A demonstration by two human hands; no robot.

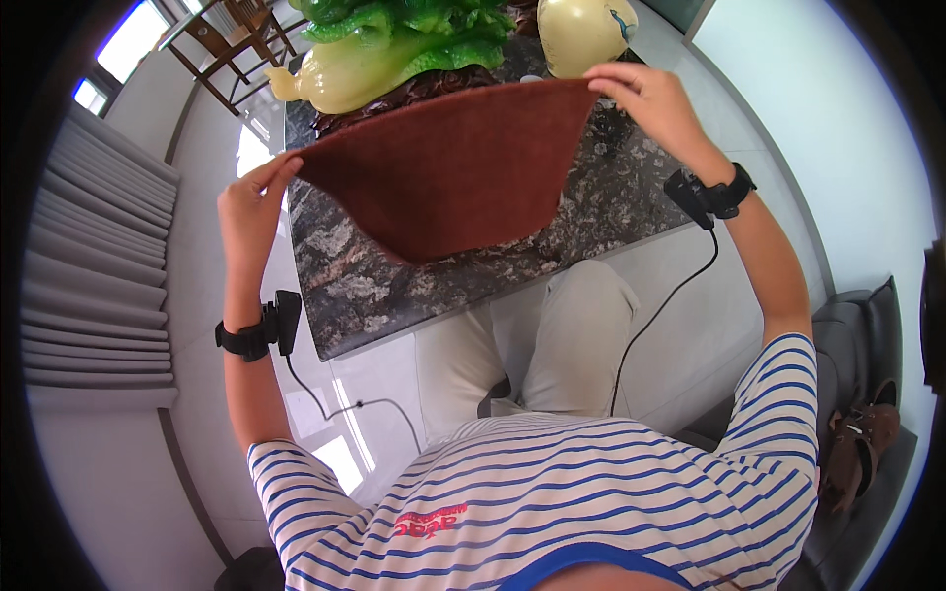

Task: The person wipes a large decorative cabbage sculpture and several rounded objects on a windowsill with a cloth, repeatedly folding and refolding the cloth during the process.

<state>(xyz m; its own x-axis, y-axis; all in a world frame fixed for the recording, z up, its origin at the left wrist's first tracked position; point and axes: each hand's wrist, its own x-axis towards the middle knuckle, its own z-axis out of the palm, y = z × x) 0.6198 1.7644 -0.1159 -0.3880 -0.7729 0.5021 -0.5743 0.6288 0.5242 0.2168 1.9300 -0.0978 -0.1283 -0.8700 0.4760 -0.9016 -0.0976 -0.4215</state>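
A reddish-brown cloth (458, 162) hangs spread between my hands over the near part of a dark marbled stone tabletop (340, 295). My left hand (255, 199) pinches its left upper corner between thumb and fingers. The right upper corner is pinched the same way by my right hand (650, 103). The cloth's lower edge droops near the tabletop; whether it touches cannot be told. Just behind it lies a green and pale yellow cabbage-shaped carving (399, 59) on a dark carved base (414, 96), partly covered by the cloth.
A cream rounded vase-like ornament (584, 33) stands at the back right of the tabletop. Wooden chairs (229, 44) are at the upper left, a grey curtain (111, 273) at the left. A dark sofa (850, 325) with a brown bag-like item (865, 443) is at the right. Cables hang from both wrist devices.
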